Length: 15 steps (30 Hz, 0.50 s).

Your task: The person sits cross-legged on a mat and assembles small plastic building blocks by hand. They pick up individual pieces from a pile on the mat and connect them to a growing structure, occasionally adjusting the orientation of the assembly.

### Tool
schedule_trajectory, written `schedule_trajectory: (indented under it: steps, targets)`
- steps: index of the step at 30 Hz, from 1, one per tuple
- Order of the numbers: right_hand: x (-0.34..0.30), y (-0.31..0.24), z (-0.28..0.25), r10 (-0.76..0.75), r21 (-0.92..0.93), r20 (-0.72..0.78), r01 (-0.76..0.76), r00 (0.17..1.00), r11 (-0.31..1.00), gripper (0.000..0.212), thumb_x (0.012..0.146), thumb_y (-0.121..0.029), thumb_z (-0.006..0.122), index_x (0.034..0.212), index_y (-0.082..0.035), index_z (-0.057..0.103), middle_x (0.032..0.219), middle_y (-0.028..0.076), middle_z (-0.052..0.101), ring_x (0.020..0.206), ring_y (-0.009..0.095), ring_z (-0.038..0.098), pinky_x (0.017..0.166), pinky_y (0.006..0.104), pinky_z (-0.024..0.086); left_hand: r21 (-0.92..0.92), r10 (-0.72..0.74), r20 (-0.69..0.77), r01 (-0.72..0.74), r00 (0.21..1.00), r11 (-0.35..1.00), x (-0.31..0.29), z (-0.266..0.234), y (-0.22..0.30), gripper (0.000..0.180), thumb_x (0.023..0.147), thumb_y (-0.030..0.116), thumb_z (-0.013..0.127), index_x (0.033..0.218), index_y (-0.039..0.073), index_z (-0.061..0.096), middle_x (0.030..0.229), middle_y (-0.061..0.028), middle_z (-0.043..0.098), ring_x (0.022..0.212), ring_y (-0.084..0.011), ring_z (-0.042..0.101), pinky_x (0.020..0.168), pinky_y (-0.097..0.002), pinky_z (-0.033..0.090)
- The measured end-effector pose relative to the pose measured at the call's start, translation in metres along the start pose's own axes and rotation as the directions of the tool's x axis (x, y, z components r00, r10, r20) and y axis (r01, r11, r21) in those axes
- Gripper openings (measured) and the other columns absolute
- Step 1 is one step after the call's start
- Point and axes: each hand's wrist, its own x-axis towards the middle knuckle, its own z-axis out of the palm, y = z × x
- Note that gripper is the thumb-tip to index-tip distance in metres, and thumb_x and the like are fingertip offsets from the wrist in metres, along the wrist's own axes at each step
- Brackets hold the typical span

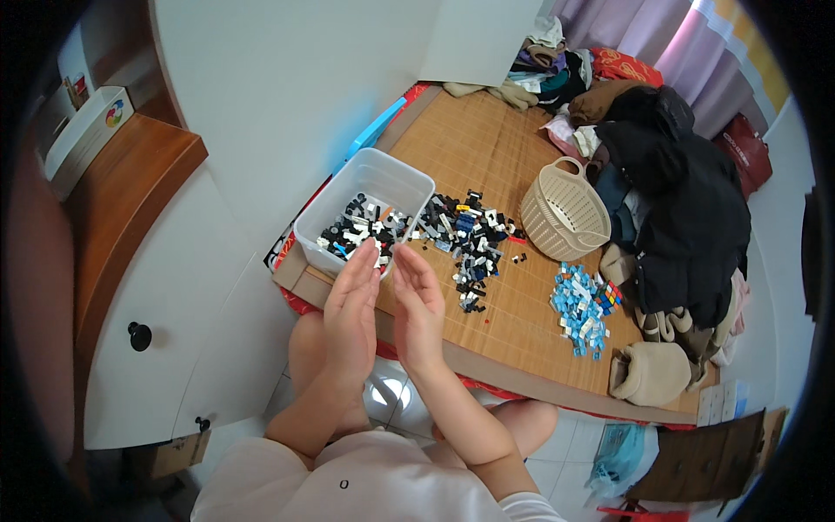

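My left hand [351, 300] and my right hand [418, 304] are raised at the mat's near edge, palms turned toward each other with a narrow gap between them. Their fingers are stretched out, and I see nothing held in either. Just beyond the fingertips stands a clear plastic bin [315, 204], partly filled with black, white and grey building bricks [357, 228]; my fingers hide part of its near corner. To the bin's right, a loose pile of mostly black, white and grey bricks [474, 239] spreads over the woven mat [522, 304].
A beige basket [570, 213] stands right of the brick pile. Nearer me lie light-blue bricks [578, 304] beside a colourful puzzle cube [609, 297]. Dark clothes [687, 217] are heaped along the right side. A blue lid [374, 135] leans behind the bin, near a white cabinet [165, 322].
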Motion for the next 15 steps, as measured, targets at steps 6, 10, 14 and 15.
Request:
schedule_trajectory:
  steps: [6,10,14,15]
  targets:
    - [-0.021,0.000,-0.061,0.024,-0.057,-0.201,-0.036,0.979,0.998,0.038,0.082,0.003,0.046,0.120,0.002,0.045,0.125,0.011,0.044,0.120,0.018,0.039,0.102,0.0292,0.029,0.089,-0.176,0.156,0.163,0.972,0.983,-0.009,0.007,-0.033,0.043,0.088,0.005,0.036,0.130,-0.004,0.035,0.135,-0.0135,0.036,0.128,-0.0193,0.030,0.105,-0.0296,0.022]
    - [-0.040,0.000,-0.102,-0.013,-0.173,-0.371,-0.056,0.929,0.983,0.044,0.082,0.004,0.042,0.126,0.001,0.039,0.130,0.011,0.040,0.123,0.019,0.035,0.102,0.0300,0.027,0.168,-0.337,0.186,0.308,0.923,0.937,-0.008,0.006,-0.069,0.043,0.088,0.004,0.039,0.131,-0.001,0.036,0.135,-0.0134,0.036,0.129,-0.0185,0.029,0.105,-0.0285,0.022]
    - [-0.054,-0.013,-0.127,-0.108,-0.304,-0.483,-0.051,0.869,0.951,0.051,0.081,0.005,0.039,0.131,0.002,0.031,0.137,0.014,0.031,0.130,0.022,0.026,0.106,0.0323,0.020,0.187,-0.424,0.157,0.394,0.892,0.900,-0.008,0.002,-0.105,0.048,0.087,0.006,0.041,0.133,-0.003,0.031,0.139,-0.0132,0.030,0.132,-0.0201,0.022,0.107,-0.0330,0.018]
    - [-0.054,-0.015,-0.135,-0.130,-0.318,-0.505,-0.043,0.853,0.947,0.052,0.080,0.005,0.039,0.132,0.002,0.030,0.138,0.014,0.030,0.130,0.022,0.025,0.107,0.0325,0.019,0.191,-0.441,0.148,0.412,0.885,0.891,-0.008,0.001,-0.112,0.048,0.087,0.006,0.040,0.133,-0.003,0.030,0.139,-0.0137,0.029,0.133,-0.0204,0.021,0.107,-0.0332,0.017]
